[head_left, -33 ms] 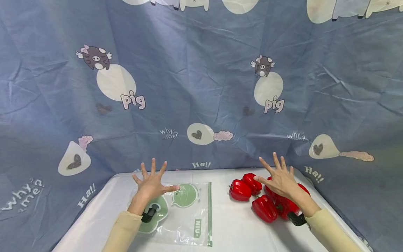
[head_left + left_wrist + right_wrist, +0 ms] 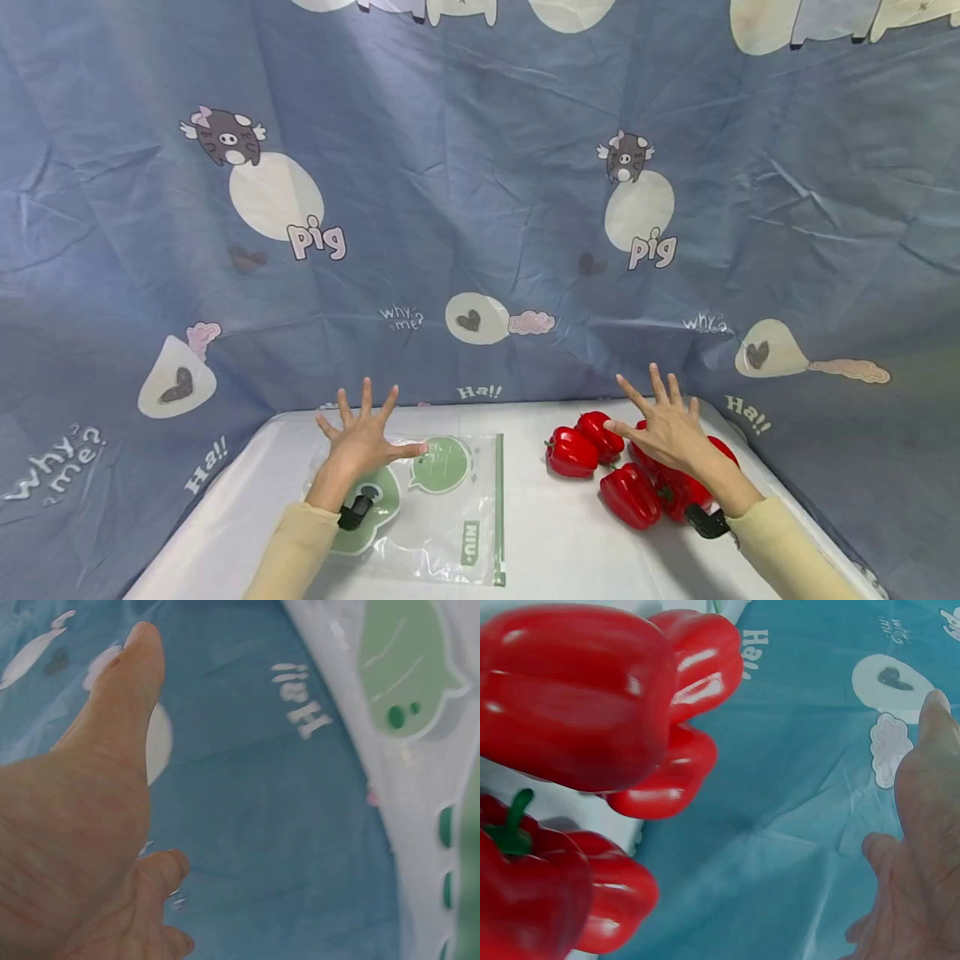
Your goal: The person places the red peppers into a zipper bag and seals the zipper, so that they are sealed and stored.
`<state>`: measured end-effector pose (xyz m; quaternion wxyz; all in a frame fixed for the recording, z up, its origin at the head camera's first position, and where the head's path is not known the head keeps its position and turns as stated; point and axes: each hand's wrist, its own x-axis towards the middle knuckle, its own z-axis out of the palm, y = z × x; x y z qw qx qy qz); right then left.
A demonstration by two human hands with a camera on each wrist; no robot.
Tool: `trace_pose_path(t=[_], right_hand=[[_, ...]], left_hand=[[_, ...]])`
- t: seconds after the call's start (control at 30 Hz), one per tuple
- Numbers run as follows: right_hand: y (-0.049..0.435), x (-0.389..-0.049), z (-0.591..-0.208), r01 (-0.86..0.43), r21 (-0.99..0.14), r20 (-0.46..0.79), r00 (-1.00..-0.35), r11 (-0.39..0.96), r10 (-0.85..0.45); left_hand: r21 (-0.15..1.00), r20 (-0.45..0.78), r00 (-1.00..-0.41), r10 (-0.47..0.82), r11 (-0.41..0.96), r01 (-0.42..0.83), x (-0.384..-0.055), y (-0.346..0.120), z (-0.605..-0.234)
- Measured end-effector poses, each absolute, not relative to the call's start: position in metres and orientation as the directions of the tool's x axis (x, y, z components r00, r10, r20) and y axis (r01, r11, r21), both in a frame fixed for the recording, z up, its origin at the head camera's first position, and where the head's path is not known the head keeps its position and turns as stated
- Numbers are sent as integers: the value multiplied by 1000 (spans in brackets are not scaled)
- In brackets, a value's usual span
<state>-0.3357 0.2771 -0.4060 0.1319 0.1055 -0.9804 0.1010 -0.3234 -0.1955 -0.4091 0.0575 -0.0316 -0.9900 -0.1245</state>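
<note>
My left hand [image 2: 362, 446] is spread wide over a clear zip bag [image 2: 442, 542] printed with green cartoon shapes, and it holds nothing. The bag lies flat, its green zip edge [image 2: 500, 508] toward the middle of the table. On the right, my right hand [image 2: 667, 429], fingers also splayed and holding nothing, is held above several red bell peppers [image 2: 632, 496]. It hides part of the group. In the right wrist view, a green stem [image 2: 514, 829] shows on one pepper, with others close around it.
A white cloth [image 2: 540, 550] covers the table. Behind it hangs a blue curtain [image 2: 480, 208] with pig prints and lettering, which also runs down along both sides. A black band [image 2: 355, 512] is on the left wrist, another [image 2: 707, 522] on the right.
</note>
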Motion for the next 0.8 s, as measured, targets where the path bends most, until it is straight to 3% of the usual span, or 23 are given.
trace_pose_path(t=[0.8], right_hand=[[265, -323, -425, -280, -165, 240, -941, 946, -237]], left_hand=[[246, 12, -995, 98, 964, 98, -317, -173, -410]])
